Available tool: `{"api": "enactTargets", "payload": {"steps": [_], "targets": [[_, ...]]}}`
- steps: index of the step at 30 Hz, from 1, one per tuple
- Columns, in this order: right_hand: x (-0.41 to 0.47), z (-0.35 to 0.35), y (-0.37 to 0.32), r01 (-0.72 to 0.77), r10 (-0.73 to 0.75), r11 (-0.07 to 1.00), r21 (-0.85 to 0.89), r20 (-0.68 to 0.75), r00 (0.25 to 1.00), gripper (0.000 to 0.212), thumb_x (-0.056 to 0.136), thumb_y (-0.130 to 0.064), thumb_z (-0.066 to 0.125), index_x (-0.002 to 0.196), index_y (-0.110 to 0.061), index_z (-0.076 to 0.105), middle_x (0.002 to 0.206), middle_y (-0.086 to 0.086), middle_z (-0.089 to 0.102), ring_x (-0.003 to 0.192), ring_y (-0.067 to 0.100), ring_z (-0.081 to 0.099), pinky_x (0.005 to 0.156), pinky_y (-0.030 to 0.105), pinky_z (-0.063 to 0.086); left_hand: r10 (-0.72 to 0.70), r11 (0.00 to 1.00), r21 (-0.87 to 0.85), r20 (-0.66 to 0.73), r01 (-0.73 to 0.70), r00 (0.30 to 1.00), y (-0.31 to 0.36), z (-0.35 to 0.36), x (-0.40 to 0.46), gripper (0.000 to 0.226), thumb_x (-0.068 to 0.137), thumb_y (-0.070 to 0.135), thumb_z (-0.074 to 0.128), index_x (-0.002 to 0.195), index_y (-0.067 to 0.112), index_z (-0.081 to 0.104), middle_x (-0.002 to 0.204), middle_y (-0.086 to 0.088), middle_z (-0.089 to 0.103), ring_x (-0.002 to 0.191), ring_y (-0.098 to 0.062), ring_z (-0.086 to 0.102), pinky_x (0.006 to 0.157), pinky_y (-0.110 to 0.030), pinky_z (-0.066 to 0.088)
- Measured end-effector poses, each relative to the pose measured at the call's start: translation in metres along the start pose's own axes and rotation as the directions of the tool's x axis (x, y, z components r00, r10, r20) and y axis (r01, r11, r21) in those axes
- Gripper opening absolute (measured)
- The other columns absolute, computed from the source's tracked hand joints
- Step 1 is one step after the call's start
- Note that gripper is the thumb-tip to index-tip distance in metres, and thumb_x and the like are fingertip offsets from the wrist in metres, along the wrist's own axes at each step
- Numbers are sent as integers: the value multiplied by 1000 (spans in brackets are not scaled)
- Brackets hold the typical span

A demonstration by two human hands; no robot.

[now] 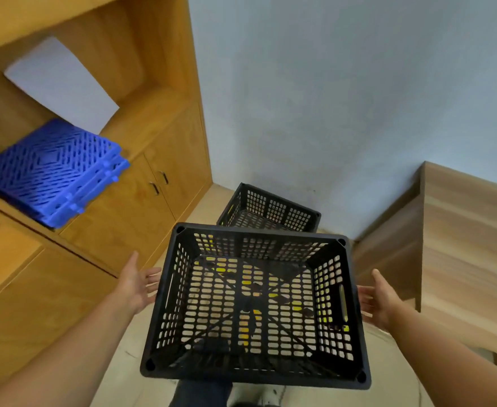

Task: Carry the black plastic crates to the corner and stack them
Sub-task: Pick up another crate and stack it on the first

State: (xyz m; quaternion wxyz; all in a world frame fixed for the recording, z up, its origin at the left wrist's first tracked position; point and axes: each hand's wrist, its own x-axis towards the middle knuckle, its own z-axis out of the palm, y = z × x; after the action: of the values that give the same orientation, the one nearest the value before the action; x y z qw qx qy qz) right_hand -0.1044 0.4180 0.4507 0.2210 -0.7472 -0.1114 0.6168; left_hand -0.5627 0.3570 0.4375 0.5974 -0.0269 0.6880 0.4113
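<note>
A black perforated plastic crate (253, 306) fills the lower middle of the head view, its opening facing me, with a yellow strip at its right handle slot. My left hand (137, 284) is beside its left wall, palm inward, fingers spread, fingertips at the rim. My right hand (380, 301) mirrors it at the right wall, fingers apart. Neither hand is closed around the crate. Yellow patches show through its mesh bottom, and what supports it is hidden. A second black crate (270, 211) sits on the floor in the corner beyond.
Wooden cabinets (141, 207) line the left side, with blue plastic grids (50, 171) stacked on a shelf. A wooden desk (470, 245) stands on the right. The grey wall (344, 98) is ahead. My legs (200, 393) show below the crate.
</note>
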Motion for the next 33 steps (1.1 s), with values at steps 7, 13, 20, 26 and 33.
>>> {"api": "enactTargets", "payload": {"steps": [7, 13, 20, 26, 33], "targets": [[41, 55, -49, -23, 24, 995, 100, -16, 1000, 71, 91, -65, 26, 96, -1, 58, 66, 3, 35, 56, 17, 31, 57, 28, 31, -21, 993, 113, 48, 15, 999, 101, 35, 73, 75, 90, 65, 23, 123, 3, 49, 110, -16, 55, 120, -31, 44, 103, -50, 29], [65, 95, -76, -44, 54, 987, 152, -63, 997, 73, 89, -67, 27, 104, -2, 56, 92, 12, 53, 81, 27, 51, 78, 38, 45, -26, 979, 204, 60, 13, 998, 176, 65, 115, 73, 91, 60, 29, 132, 3, 44, 129, -19, 50, 125, -35, 44, 104, -51, 33], [89, 116, -109, -58, 80, 980, 191, -106, 991, 68, 94, -61, 25, 103, -1, 55, 85, 11, 53, 76, 26, 50, 76, 38, 44, -30, 958, 286, 95, 1, 995, 223, 110, 166, 73, 91, 60, 28, 130, 1, 46, 115, -19, 55, 111, -33, 49, 93, -50, 37], [129, 108, -150, -91, 116, 977, 194, -122, 986, 74, 94, -61, 23, 123, 0, 50, 97, 16, 56, 91, 30, 54, 98, 44, 38, -62, 951, 307, 56, 42, 997, 247, 166, 199, 74, 90, 63, 28, 128, 2, 48, 128, -20, 50, 121, -34, 45, 103, -53, 35], [175, 96, -204, -105, 124, 981, 163, -110, 986, 76, 94, -60, 22, 135, 0, 43, 131, 23, 50, 126, 37, 45, 110, 49, 31, -73, 943, 327, 15, 64, 997, 265, 231, 236, 75, 91, 62, 24, 128, 2, 49, 131, -21, 49, 124, -34, 43, 107, -54, 31]]}}
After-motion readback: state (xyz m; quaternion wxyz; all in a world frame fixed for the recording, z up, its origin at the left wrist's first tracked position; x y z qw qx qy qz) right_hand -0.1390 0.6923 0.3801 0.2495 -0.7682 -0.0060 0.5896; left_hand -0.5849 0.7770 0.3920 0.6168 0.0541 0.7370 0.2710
